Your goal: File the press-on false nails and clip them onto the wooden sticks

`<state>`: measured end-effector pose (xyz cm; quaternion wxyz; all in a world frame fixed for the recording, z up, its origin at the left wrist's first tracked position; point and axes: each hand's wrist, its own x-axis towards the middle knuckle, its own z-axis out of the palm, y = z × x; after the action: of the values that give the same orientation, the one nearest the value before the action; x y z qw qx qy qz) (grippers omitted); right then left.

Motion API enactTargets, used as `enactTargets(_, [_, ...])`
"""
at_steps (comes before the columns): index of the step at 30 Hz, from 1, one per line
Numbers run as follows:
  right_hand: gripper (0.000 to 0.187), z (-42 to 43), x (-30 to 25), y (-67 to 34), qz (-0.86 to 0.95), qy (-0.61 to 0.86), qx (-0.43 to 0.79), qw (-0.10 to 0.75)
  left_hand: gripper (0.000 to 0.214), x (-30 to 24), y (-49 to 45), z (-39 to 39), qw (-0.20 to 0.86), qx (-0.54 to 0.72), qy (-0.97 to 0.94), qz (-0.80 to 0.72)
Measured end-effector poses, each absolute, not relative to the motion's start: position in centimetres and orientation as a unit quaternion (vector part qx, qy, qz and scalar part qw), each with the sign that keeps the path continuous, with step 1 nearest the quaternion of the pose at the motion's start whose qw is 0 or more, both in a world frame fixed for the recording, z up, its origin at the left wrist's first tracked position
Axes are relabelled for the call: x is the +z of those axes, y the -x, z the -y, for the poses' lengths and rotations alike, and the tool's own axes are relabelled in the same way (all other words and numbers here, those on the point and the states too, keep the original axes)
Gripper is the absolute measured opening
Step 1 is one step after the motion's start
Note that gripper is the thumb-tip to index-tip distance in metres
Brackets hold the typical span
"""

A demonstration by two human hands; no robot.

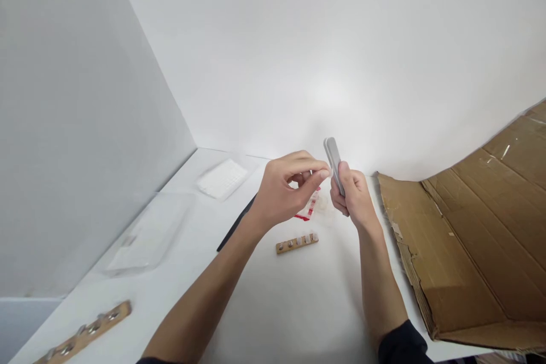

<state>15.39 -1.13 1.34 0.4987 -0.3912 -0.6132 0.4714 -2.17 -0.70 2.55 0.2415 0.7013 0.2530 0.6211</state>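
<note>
My right hand [352, 192] is wrapped round a grey nail file [333, 156], a flat bar with a rounded tip that points up. Thumb and forefinger pinched together, my left hand [294, 185] is just left of the file. Whatever is between those fingertips is too small to make out. Below the hands, a short wooden strip [297, 243] carries several small pale, nail-shaped pieces in a row. Partly hidden behind my left hand lies a red-and-white packet [307, 210] on the white table [273, 307].
At the right stands a large opened cardboard box [464, 239]. A second wooden strip [87, 334] with shiny pieces lies at the lower left. Clear plastic packaging [147, 233], a white pack [222, 178] and a dark flat object [234, 224] are on the left. White walls [319, 57] rise behind.
</note>
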Motion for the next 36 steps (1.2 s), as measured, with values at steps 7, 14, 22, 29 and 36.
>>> enactTargets(7, [0.072, 1.4, 1.5, -15.7, 0.636, 0.350, 0.479, 0.494, 0.022, 2.5, 2.2, 0.7, 0.210, 0.620, -0.710, -0.261])
enactTargets(14, [0.074, 1.3, 1.2, -15.9, 0.642, 0.355, 0.480, 0.482, 0.022, 2.1, 1.2, 1.2, 0.203, 0.599, -0.731, -0.256])
enactTargets(22, [0.074, 1.0, 1.2, -16.5, 0.643, 0.350, 0.499, 0.463, 0.019, 1.7, 0.9, 1.0, 0.196, 0.610, -0.721, -0.265])
enactTargets(29, [0.074, 0.6, 1.2, -17.2, 0.657, 0.375, 0.496, 0.426, 0.021, 1.7, 1.0, 1.2, 0.231, 0.619, -0.707, -0.253])
enactTargets(36, [0.073, 1.2, 1.6, -16.2, 0.614, 0.377, 0.457, 0.522, 0.020, 1.9, 1.7, 0.9, 0.295, 0.620, -0.693, -0.220])
